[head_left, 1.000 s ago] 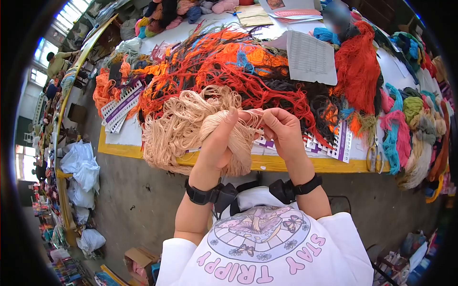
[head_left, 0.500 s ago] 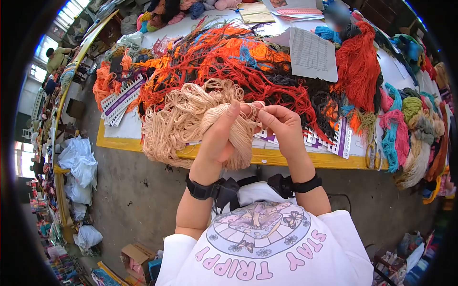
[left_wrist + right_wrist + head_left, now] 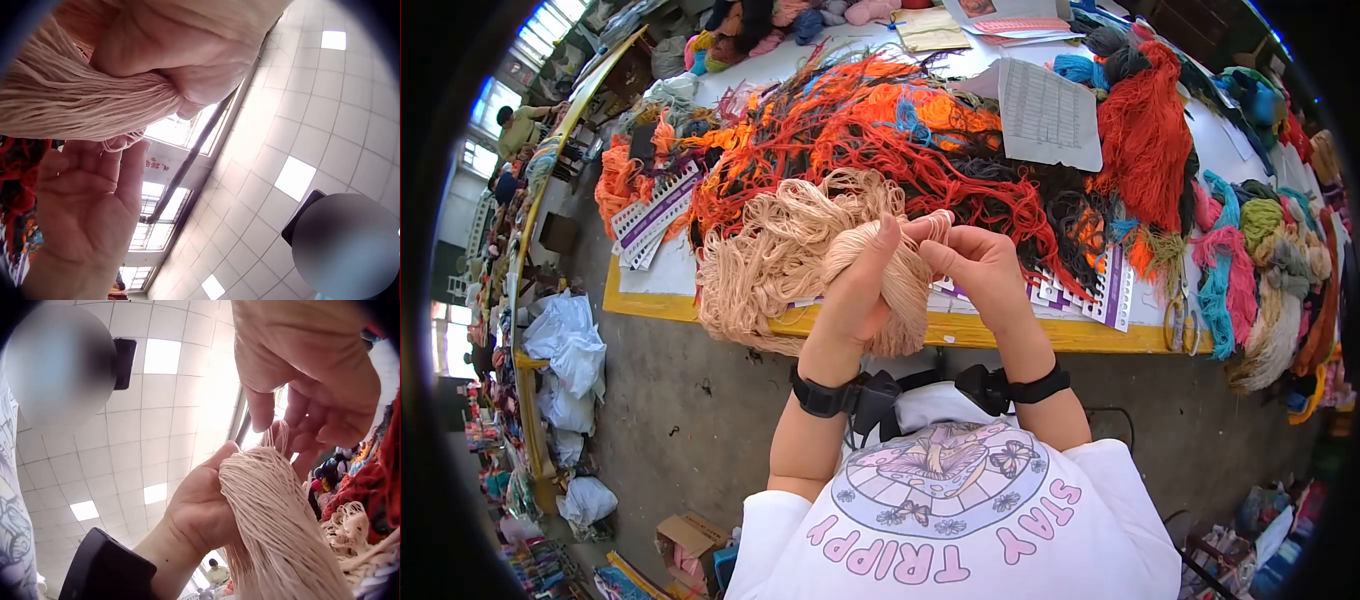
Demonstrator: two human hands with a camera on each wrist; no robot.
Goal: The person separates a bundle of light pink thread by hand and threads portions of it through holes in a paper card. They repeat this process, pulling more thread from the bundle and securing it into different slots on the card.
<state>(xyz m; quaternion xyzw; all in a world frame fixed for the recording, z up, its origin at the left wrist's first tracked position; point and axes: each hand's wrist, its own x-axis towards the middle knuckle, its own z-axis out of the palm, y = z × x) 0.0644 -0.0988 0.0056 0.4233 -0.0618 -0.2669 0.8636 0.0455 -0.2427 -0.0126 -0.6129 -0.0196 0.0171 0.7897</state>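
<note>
A hank of pale peach yarn [image 3: 910, 300] hangs over the left hand [image 3: 865, 290], whose thumb points up along its near side. The left fingers are mostly hidden behind the strands; in the left wrist view the hand grips the gathered yarn [image 3: 81, 106]. At the top of the hank, the right hand [image 3: 990, 275] pinches a few thin strands between thumb and fingers. In the right wrist view these strands [image 3: 278, 434] loop up from the hank toward the right thumb. A loose heap of the same peach yarn [image 3: 750, 265] lies left of the hands at the table edge.
Red, orange and black yarn [image 3: 850, 130] spreads over the table behind the hands. Punched cards [image 3: 1115, 290] lie under it, and a printed sheet [image 3: 1050, 115] rests on top. Scissors [image 3: 1182, 320] hang near the yellow table edge [image 3: 1000, 340], beside coloured hanks [image 3: 1220, 260].
The right hand has shifted slightly left, closer to the top of the hank, still pinching strands. The left hand keeps its hold almost in place.
</note>
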